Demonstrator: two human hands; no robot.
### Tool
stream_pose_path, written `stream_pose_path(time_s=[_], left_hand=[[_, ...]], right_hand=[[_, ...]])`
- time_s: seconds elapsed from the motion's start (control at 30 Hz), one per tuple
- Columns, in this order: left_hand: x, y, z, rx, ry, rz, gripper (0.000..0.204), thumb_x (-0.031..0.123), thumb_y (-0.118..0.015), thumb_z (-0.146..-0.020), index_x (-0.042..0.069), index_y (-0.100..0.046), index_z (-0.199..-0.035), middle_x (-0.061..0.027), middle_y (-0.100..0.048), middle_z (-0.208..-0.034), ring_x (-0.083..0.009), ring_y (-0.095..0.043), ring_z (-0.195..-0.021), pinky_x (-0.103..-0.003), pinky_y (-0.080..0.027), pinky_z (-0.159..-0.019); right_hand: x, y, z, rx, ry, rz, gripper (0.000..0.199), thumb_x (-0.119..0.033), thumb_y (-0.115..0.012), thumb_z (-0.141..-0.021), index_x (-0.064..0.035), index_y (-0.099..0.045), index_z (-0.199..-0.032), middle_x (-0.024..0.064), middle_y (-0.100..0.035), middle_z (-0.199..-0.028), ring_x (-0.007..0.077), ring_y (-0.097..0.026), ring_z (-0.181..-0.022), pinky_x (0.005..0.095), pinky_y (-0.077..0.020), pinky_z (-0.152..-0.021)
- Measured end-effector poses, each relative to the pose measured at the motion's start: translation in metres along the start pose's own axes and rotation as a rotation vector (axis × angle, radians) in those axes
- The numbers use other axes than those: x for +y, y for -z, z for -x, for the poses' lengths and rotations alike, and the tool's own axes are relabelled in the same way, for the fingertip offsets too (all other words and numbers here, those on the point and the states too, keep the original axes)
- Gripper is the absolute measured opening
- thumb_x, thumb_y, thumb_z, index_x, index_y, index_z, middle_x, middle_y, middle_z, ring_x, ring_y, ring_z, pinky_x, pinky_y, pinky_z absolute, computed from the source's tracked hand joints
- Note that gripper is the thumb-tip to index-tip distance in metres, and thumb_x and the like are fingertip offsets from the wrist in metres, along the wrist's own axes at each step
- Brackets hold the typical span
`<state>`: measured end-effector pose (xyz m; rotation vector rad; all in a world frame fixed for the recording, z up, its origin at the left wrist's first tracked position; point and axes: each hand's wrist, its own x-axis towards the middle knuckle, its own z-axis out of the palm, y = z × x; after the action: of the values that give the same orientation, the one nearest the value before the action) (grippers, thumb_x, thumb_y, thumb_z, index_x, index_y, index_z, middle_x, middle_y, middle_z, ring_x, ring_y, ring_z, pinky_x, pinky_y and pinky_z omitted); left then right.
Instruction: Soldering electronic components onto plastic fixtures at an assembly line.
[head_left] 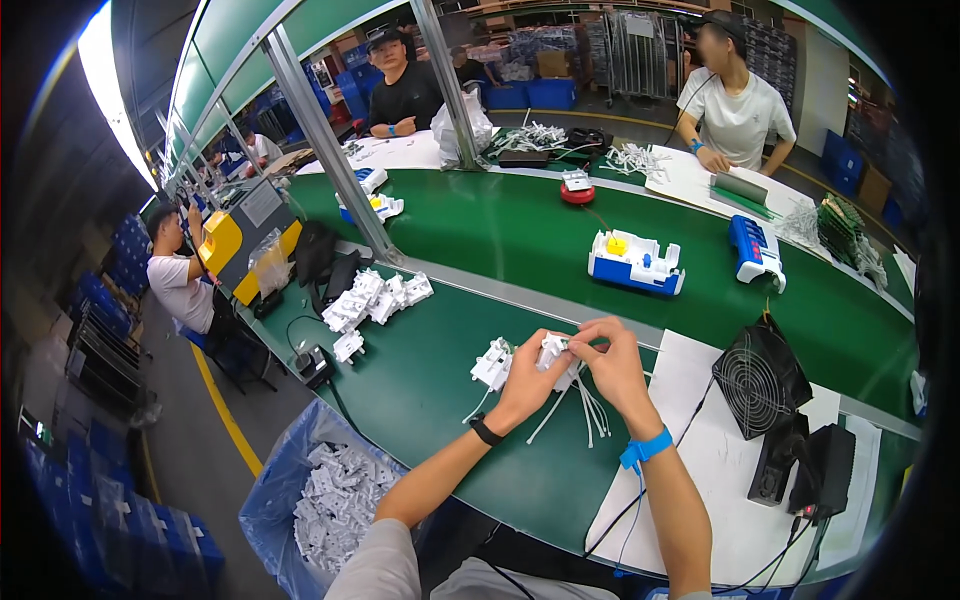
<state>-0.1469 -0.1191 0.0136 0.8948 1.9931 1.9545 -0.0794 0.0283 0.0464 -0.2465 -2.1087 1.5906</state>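
Note:
In front of me, above the green worktop, my left hand [530,378] holds a small white plastic part [553,346] between thumb and fingers. At the part's right edge, my right hand [614,364] has its thumb and index finger pinched together on it; the exact spot is partly hidden by the fingertips. Thin white strands [592,412] with small ends lie below and between the hands. Another white plastic part [491,366] rests just left of my left hand. A blue wrist strap [646,449] with a cord circles my right wrist.
White parts [372,300] are heaped at the left, above a lined bin [340,505] of similar pieces. A black fan [757,378] and power adapter [826,470] stand at right. Blue-and-white housings [634,264] sit on the green conveyor [480,225]. People are at work across it.

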Motion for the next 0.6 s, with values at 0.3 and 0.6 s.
stream_pose_path(time_s=[0.3, 0.6], left_hand=[[0.000, 0.006, 0.007, 0.056, -0.014, 0.035, 0.023, 0.013, -0.069, -0.097, 0.000, -0.063, -0.114, -0.0055, -0.069, -0.102, -0.0098, -0.062, -0.095, -0.027, -0.051, -0.084], [-0.014, 0.000, 0.002, 0.089, 0.031, 0.073, 0.023, 0.011, -0.069, -0.098, 0.000, -0.063, -0.118, -0.0046, -0.071, -0.103, -0.0094, -0.066, -0.093, -0.024, -0.052, -0.082]], right_hand=[[0.002, -0.014, 0.005, 0.040, 0.002, 0.028, 0.012, -0.007, -0.075, -0.083, 0.0034, -0.072, -0.087, 0.0159, -0.068, -0.100, 0.0291, -0.066, -0.096, 0.0373, -0.0516, -0.086], [0.031, -0.005, -0.003, -0.003, -0.138, -0.110, 0.017, -0.010, -0.074, -0.086, 0.0042, -0.077, -0.095, 0.0160, -0.071, -0.109, 0.0232, -0.066, -0.101, 0.0302, -0.0497, -0.089]])
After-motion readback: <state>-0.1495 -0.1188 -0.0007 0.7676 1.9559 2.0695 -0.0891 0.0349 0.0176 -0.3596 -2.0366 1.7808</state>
